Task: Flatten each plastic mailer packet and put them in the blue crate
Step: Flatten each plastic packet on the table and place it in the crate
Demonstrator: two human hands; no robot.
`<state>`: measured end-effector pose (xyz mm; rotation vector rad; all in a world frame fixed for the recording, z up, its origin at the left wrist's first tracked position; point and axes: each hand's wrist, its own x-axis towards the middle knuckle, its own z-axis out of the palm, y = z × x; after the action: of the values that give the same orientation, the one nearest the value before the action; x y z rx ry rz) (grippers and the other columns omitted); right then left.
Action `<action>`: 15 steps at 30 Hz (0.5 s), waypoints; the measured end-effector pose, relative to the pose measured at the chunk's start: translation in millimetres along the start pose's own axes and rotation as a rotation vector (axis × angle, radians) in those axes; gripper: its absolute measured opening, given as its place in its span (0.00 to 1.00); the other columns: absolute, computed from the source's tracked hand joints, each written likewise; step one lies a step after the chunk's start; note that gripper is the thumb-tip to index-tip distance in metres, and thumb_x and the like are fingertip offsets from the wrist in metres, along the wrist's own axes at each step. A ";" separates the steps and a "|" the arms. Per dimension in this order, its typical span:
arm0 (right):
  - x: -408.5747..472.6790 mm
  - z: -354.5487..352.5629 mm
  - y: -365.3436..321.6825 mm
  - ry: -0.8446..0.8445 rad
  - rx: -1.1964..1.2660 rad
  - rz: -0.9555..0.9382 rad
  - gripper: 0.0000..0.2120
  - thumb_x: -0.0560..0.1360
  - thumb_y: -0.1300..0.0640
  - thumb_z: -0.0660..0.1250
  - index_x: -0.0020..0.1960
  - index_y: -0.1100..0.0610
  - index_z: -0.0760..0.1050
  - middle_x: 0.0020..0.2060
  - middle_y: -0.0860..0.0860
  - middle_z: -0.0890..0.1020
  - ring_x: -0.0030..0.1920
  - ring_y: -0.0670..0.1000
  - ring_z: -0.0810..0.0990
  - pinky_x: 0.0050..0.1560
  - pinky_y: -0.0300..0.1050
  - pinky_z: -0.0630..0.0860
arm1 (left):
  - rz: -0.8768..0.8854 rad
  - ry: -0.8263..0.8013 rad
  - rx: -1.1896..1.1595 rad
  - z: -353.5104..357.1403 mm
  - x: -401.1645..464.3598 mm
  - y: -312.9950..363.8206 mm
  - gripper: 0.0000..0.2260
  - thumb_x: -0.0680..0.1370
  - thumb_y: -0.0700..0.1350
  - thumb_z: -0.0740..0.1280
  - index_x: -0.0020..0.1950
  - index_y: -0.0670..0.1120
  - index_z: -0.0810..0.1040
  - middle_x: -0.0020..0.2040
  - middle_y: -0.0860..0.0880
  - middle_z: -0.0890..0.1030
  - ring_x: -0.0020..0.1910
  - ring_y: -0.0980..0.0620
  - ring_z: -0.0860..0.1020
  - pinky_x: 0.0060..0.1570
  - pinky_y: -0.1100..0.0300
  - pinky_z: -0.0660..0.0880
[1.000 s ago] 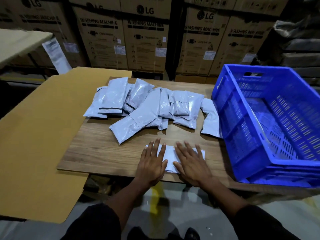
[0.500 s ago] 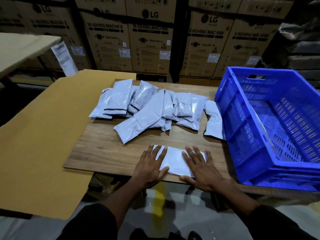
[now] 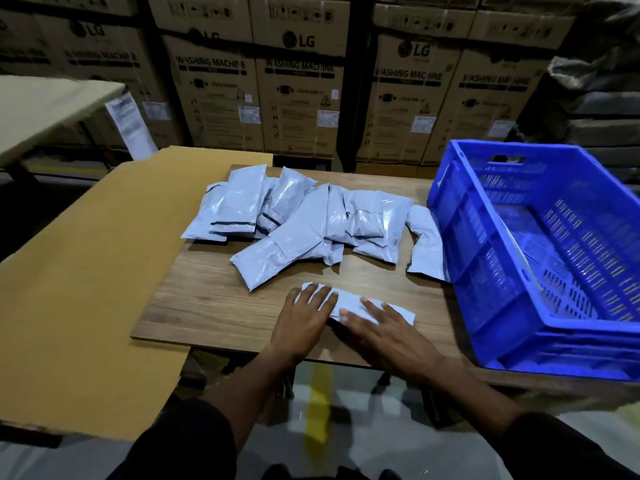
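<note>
Since a second ago: my hands slid apart, then the right hand [image 3: 384, 329] swept back in over the packet [image 3: 349, 301], which skewed a bit; it was square to the table's near edge before.

Now: left hand [image 3: 304, 315] flat, fingers straight, pressing the packet's left end. Right hand flat too, fingers together, angled inward across the right half. Nothing pinched.

Packet lies on the wooden table [image 3: 207, 306] close to the near edge, about mid-width, well short of the blue crate [image 3: 485, 271] on the right end. Long axis runs left-right, right end tilted slightly toward me. Which end is the flap, I can't tell.

To do it well, I'd say: anchor with the left palm, stroke right hand outward along the long axis so air leaves at one end, keep pressure even.

Pile of unflattened packets [image 3: 304, 220] sits toward the far edge; most of the job remains.
</note>
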<state>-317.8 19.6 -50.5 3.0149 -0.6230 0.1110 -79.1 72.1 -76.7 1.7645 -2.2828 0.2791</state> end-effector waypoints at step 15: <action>19.2 -40.5 25.7 0.196 0.432 0.102 0.27 0.70 0.66 0.58 0.66 0.53 0.77 0.72 0.47 0.73 0.63 0.52 0.79 0.53 0.49 0.80 | -0.186 0.173 -0.134 -29.9 11.5 -5.3 0.27 0.82 0.48 0.55 0.81 0.42 0.58 0.82 0.41 0.54 0.81 0.42 0.52 0.77 0.44 0.53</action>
<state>-312.9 -8.5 -7.4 3.3104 -0.8256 0.6144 -74.6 69.0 -44.6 1.7932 -1.9571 0.2289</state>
